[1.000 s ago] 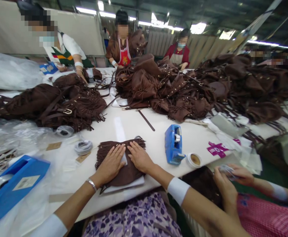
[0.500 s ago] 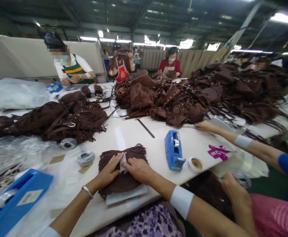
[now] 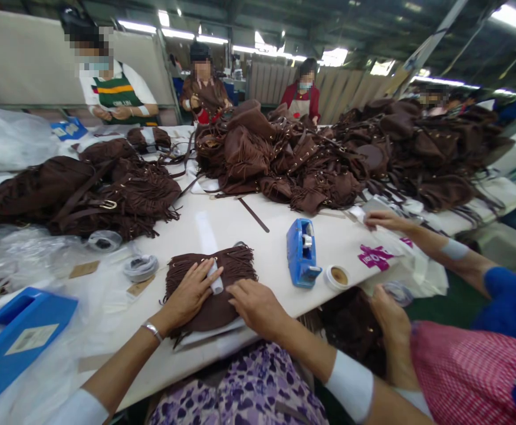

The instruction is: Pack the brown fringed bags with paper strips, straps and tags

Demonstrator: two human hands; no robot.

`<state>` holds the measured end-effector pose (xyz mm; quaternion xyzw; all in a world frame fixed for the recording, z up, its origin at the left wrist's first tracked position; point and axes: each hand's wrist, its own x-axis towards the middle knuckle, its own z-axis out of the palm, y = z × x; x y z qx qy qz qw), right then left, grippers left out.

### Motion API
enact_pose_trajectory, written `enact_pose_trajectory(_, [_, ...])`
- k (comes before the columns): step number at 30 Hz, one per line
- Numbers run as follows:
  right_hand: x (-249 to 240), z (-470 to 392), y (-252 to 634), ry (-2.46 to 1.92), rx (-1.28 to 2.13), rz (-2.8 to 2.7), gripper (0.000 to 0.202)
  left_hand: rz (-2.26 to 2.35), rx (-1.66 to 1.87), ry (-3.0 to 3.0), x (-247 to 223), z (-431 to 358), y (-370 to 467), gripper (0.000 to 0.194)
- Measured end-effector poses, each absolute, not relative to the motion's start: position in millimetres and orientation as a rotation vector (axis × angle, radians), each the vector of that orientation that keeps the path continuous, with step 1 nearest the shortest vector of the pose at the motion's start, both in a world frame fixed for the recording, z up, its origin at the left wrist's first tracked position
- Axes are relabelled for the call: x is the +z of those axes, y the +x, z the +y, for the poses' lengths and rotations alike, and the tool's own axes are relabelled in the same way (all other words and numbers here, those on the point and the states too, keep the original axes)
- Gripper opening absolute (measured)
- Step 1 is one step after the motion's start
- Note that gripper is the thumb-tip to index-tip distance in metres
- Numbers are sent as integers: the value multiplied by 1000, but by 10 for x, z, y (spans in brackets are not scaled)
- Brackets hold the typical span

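Note:
A folded dark brown fringed bag [image 3: 204, 316] lies in front of me on the white table, a pale sheet [image 3: 213, 335] under its near edge. My left hand [image 3: 191, 292] is flat on the bag with its fingers spread, holding down a white paper strip [image 3: 216, 277] wrapped over its middle. On the bag's right side, my right hand [image 3: 260, 304] has its fingers curled in; what they hold, if anything, is hidden. A blue tape dispenser [image 3: 301, 254] stands to the right of the bag, beside a roll of tape [image 3: 338, 276].
Large piles of brown fringed bags [image 3: 284, 165] fill the far side. Another blue dispenser [image 3: 23, 342] and clear plastic [image 3: 32, 254] are at left. A co-worker's arms [image 3: 394, 319] reach in from the right near a printed plastic bag [image 3: 421, 268]. Several people work opposite.
My right hand has come off the white strip and shifted right along the bag. My left hand now covers the strip. The co-worker's far hand has lifted the plastic bag's edge.

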<state>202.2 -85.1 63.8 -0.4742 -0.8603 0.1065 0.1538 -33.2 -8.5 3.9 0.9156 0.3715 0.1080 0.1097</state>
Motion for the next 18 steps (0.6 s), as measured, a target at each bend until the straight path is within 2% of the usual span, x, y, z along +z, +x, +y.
enact_pose_trajectory(6, [349,-1726,2085,-1779,863,-2081,20,1091,298,2726,31,-60,-340,54])
enact_pose_trajectory(10, [84,-1952,1915,-1804,1018,-1978,50,1091,281,2747,-11,-22,-351,54])
enact_pose_trajectory(13, [-34,-1989,1870,-1675,1138,-1952,57,1094,283,2763,-28,-7,-347,55])
enact_pose_trajectory(18, [138,-1985,1959,-1557,1236,-2002,28,1126,304,2778,-31,-37,-325,54])
